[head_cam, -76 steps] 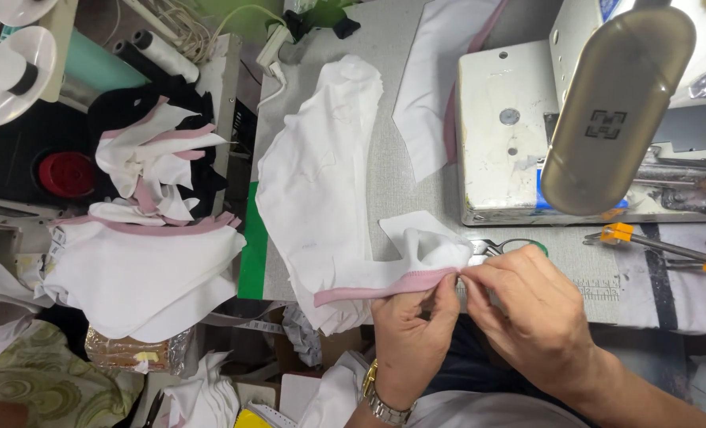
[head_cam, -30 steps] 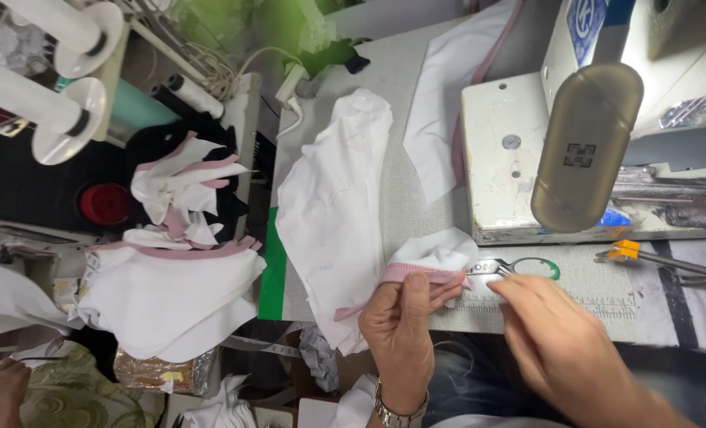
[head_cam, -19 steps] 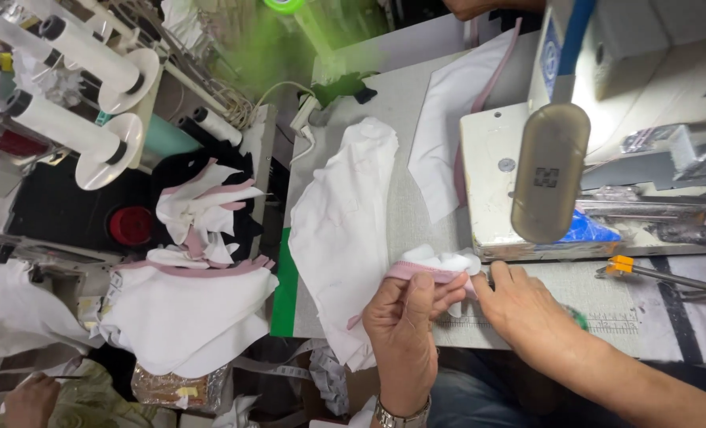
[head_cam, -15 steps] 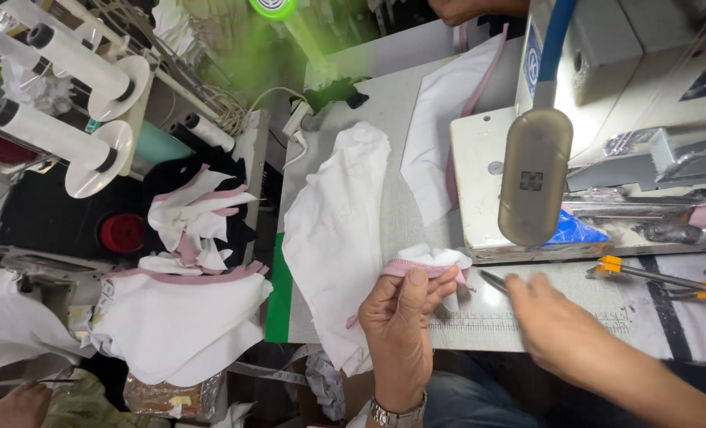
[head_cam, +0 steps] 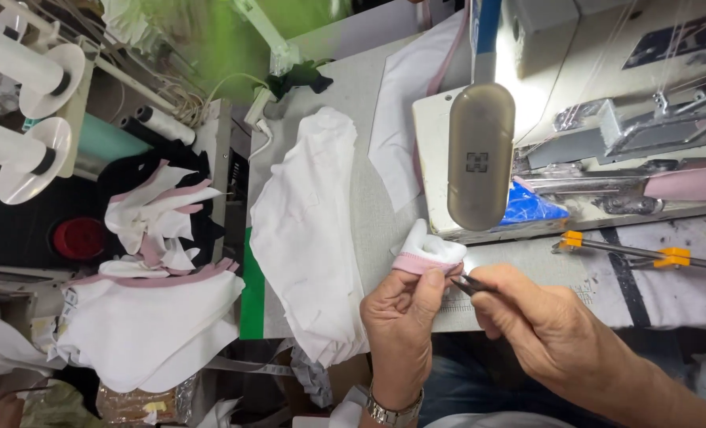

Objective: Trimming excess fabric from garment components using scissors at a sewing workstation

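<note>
Head view — left hand (head_cam: 400, 313) pinches the pink-edged white fabric piece (head_cam: 428, 252); right hand (head_cam: 539, 325) grips small snips (head_cam: 468, 284) just beside it.

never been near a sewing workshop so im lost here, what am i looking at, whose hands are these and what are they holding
This is one picture from a camera worn on a person's head, looking down at their own two bare hands at a sewing table. The left hand, with a wristwatch, pinches a small white fabric piece with a pink edge. The right hand holds a small dark metal tool, probably snips or tweezers, with its tip at that pink edge. Behind stands the sewing machine, its lamp lit. A larger white cloth lies on the table, and orange-handled scissors rest to the right. At left sits a pile of white and pink pieces, with thread cones above.
</note>
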